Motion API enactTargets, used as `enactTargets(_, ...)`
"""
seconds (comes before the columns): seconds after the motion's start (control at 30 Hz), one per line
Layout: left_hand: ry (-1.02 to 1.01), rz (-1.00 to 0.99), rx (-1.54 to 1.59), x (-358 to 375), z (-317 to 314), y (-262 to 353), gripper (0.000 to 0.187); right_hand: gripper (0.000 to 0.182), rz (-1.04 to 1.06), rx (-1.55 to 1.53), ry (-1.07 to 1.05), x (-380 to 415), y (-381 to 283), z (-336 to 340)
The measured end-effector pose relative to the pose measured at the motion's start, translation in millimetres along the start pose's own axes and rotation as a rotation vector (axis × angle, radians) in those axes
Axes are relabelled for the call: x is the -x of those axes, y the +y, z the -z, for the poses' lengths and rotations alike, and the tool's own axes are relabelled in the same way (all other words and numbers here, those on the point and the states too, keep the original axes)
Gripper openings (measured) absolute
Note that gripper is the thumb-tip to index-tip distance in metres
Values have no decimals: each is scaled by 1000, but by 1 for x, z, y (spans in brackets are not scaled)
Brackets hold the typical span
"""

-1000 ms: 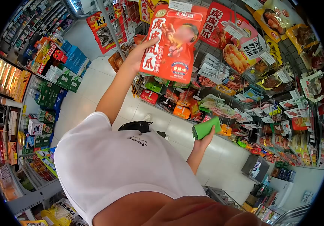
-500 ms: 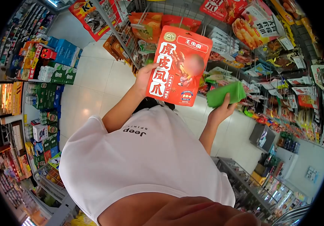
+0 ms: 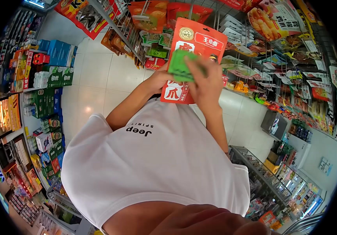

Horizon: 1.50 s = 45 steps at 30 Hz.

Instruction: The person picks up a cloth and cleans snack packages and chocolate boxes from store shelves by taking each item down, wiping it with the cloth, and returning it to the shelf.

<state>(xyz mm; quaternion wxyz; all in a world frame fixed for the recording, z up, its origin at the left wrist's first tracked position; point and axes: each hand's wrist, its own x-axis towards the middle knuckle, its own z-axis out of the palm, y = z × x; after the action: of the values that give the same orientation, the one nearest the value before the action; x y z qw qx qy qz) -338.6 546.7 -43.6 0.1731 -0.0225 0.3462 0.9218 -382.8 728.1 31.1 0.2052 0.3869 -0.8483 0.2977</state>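
Upright in front of my chest is a red snack bag (image 3: 198,33) with large Chinese lettering and a hang hole at its top. My left hand (image 3: 158,81) grips its left edge, the fingers partly behind it. Folded in my right hand (image 3: 209,80) is a green cloth (image 3: 181,65), which lies over the front of the bag and covers part of the lettering. The right fingers are bent over the cloth and slightly blurred.
Snack packets (image 3: 235,35) hang on a wire rack ahead and to the right. A red KK-marked bag (image 3: 88,17) hangs at upper left. Stacked drink cartons (image 3: 60,76) stand on the left. Behind me at right is a metal-framed display case (image 3: 254,166).
My right hand has moved left with the green cloth, from beside the red bag to over its front. The bag has shifted slightly up and right, still in my left hand.
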Motion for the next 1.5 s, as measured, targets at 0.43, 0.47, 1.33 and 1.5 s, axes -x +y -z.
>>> enactTargets(0.43,-43,22,-180,0,0,-7,69,57,-163,94,275,-39,31,5)
enactTargets(0.47,-38,22,-177,1,-1,-5,70,61,-184,90,304,-37,40,2)
enactTargets(1.33,66,40,68,-1,-3,17,56,50,-24,-14,31,-40,31,10)
enactTargets(1.5,111,78,313,-8,-11,23,74,53,-10,46,-63,-42,8,-9)
